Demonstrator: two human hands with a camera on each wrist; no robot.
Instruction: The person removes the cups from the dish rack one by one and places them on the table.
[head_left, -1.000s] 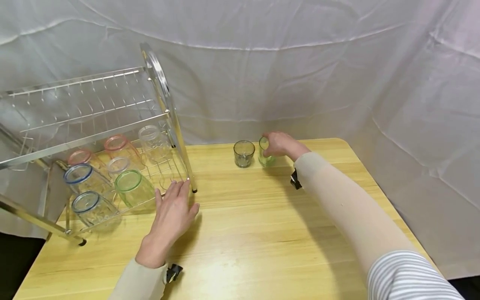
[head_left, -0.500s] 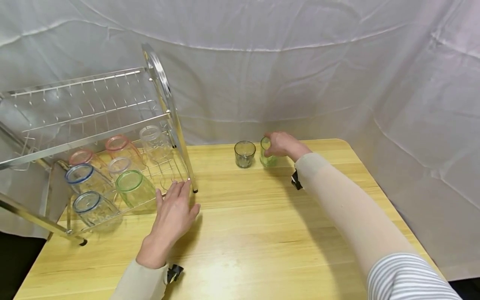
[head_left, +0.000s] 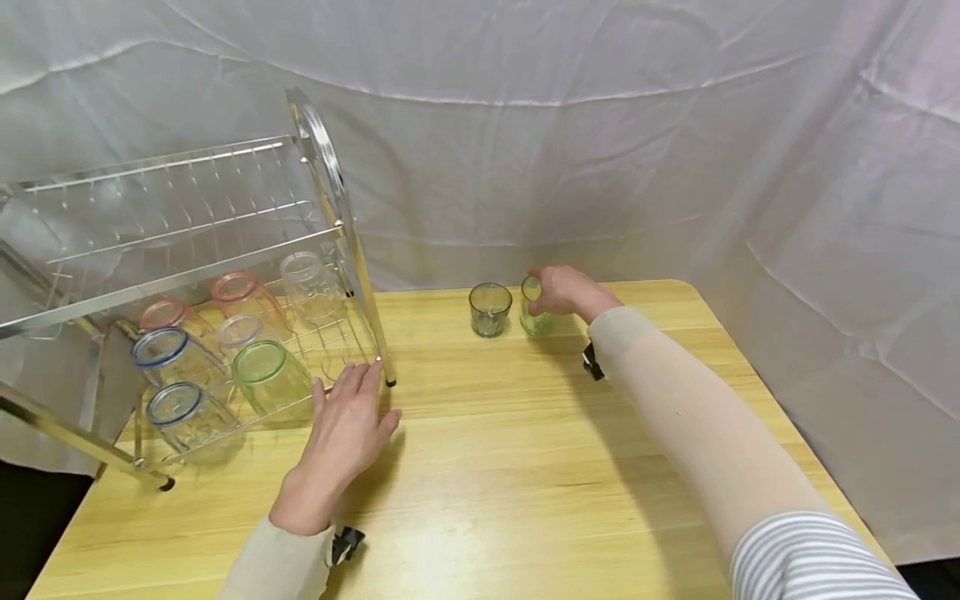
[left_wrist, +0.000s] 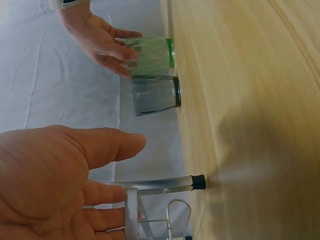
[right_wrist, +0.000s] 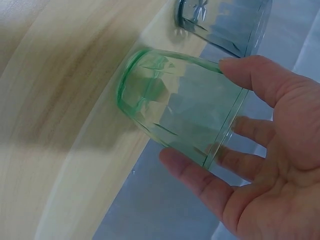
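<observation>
Around the upper part of a green glass [right_wrist: 175,107], my right hand [head_left: 566,292] curls its thumb and fingers. The glass stands upright on the table at the back, its base down on the wood. Just left of it is a smoky grey glass [head_left: 489,315], also upright with its mouth up. My left hand [head_left: 347,429] is held with straight fingers at the front right corner of a metal dish rack [head_left: 363,304]. In the left wrist view its fingers [left_wrist: 107,220] reach the rack's frame, the thumb apart; nothing is held.
On the rack's lower shelf several glasses are upside down, among them a green-rimmed glass [head_left: 262,375], a blue-rimmed glass [head_left: 176,412] and a pink-rimmed glass [head_left: 243,292]. The upper wire shelf [head_left: 172,225] overhangs them. A grey cloth [head_left: 480,167] hangs behind the wooden table [head_left: 480,483].
</observation>
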